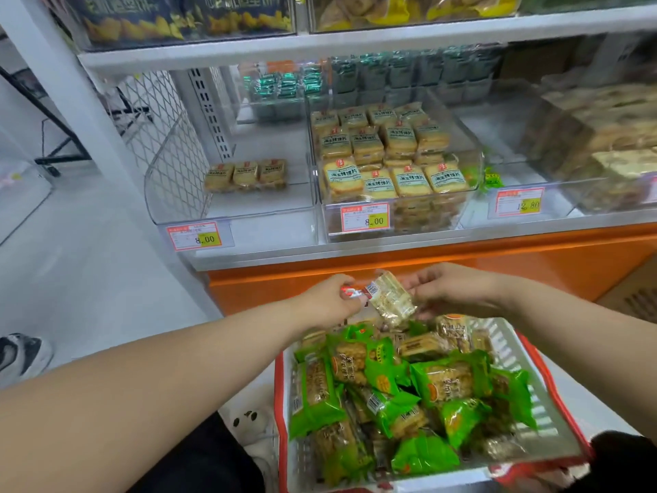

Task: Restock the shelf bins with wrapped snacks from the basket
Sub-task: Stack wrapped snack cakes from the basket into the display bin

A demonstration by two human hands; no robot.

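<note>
- Wrapped snacks in green and clear plastic [409,396] fill a white slotted plastic basket with a red rim [554,414] at 6 o'clock in the view, heaped loosely in no order.
- One clear-wrapped pale snack packet with a red-and-white end [385,297] is held above the basket's far edge, at 12 o'clock from the heap, tilted.
- Left hand [332,297] pinches the packet's red-and-white end, fingers curled round it.
- Right hand [448,286] meets the packet's other side at 3 o'clock of it; its fingers are bent and touch the wrapper, though how firmly they grip cannot be told.
- Clear plastic shelf bin on the left [245,222] holds three yellow square packets [246,174] at its back, with an orange price tag marked 8.00 on its front.
- Clear middle bin [419,222], at 3 o'clock from the first, is stacked nearly full with the same yellow packets.
- Orange cabinet front [497,265] runs beneath the shelf, behind both hands.
</note>
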